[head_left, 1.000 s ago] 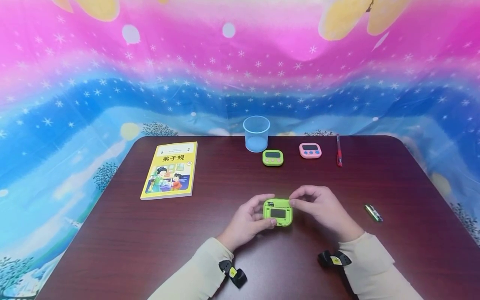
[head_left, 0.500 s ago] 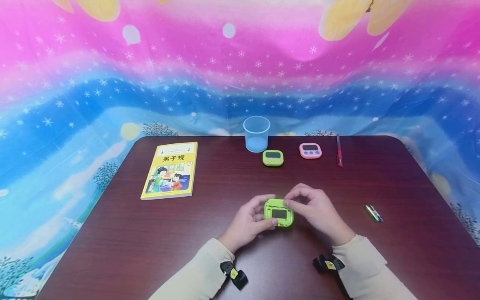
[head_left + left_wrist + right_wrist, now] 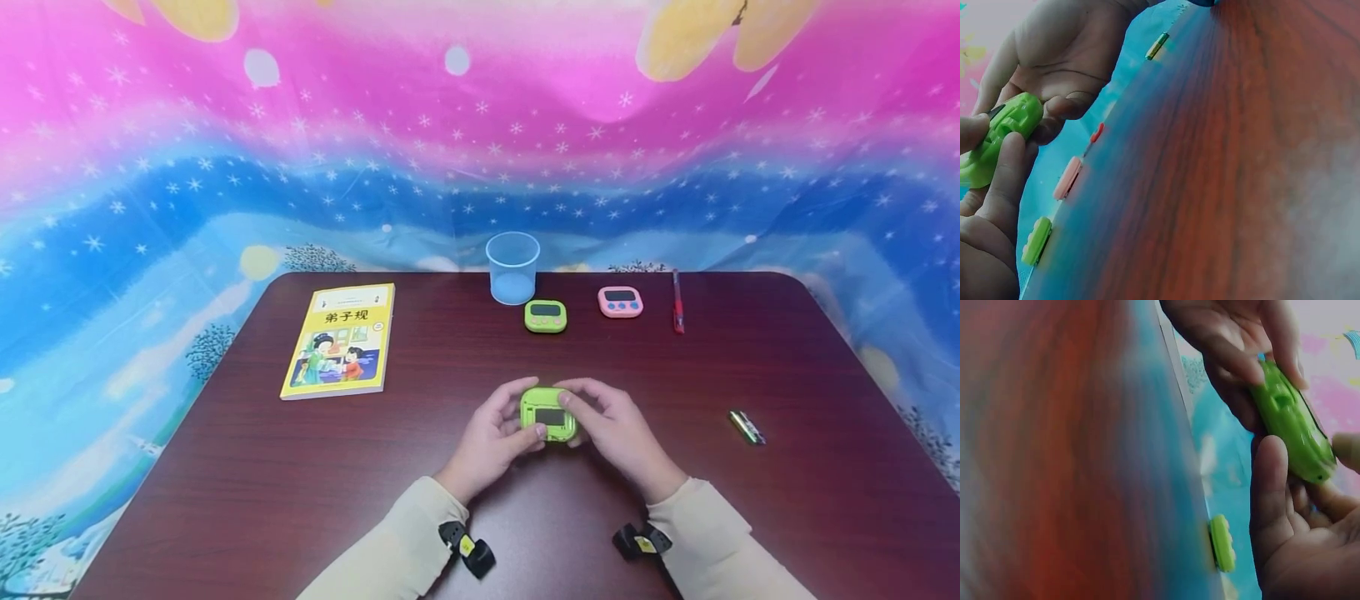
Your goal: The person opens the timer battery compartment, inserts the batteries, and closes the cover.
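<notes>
the green timer (image 3: 550, 415) sits between your two hands, back face up and raised off the table (image 3: 442, 358), its slightly longer side running crosswise from one hand to the other. neither hand is nearer, as both touch it: your left hand (image 3: 487, 437) grips the left side, thumb over the near edge, and your right hand (image 3: 622, 425) is clamped on the right side, thumb on the far right part of the back. the relation that counts, i judge, is that right thumb against the far strip (image 3: 542, 399) of the back, whose length runs left to right; whether the strip sits flush is too small to tell. the battery (image 3: 747, 427) lies to the right, well apart from your right hand, the nearer one, its long axis slanting from far left to near right. farther off lie the other green timer (image 3: 545, 317), the pink timer (image 3: 620, 302) and the red pen (image 3: 678, 304), with the blue cup (image 3: 513, 271) just behind the first and the book (image 3: 339, 342) out left.
</notes>
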`<state>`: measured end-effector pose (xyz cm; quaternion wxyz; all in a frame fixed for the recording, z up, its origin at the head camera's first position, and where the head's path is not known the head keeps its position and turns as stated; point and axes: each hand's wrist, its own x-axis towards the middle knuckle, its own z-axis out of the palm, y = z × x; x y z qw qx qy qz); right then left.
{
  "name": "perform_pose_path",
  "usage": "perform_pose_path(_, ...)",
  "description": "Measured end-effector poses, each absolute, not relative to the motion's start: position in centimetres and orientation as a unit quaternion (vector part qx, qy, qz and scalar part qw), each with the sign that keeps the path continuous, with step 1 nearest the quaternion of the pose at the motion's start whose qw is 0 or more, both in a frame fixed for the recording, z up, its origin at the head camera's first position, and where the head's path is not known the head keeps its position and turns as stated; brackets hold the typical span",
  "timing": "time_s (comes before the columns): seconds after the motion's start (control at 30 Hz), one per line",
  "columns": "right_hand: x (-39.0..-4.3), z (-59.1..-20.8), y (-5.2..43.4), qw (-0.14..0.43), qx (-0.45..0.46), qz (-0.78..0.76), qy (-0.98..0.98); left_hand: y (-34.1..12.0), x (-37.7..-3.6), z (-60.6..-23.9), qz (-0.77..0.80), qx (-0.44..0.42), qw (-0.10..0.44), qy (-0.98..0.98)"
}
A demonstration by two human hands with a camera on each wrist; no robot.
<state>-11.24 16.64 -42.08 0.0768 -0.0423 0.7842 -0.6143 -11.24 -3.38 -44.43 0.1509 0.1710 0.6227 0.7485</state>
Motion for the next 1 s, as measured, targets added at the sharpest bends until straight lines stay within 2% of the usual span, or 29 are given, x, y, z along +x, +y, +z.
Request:
perform_pose_path(0.3, -10.8, -42.2, 15.5, 0.092, 0.011, -0.653, 0.752, -2.6, -11.5, -44.5, 0.781, 0.087, 0.143, 0.601)
perform_pose_path(0.47, -10.7, -42.4, 15.1, 0.133, 0.020, -0.684, 0.717, -2.6, -11.6, -44.6, 0.796, 0.035, 0.136, 0.588)
perform_pose_path(0.6, -10.6, -42.6, 15.0, 0.149, 0.023, -0.705, 0.693, -2.7, -11.8, -44.8, 0.796, 0.027, 0.127, 0.592)
perform_pose_path(1.0, -10.7, -43.0, 15.1, 0.144, 0.031, -0.719, 0.679, -2.5, -11.9, -44.9, 0.787, 0.028, 0.131, 0.602)
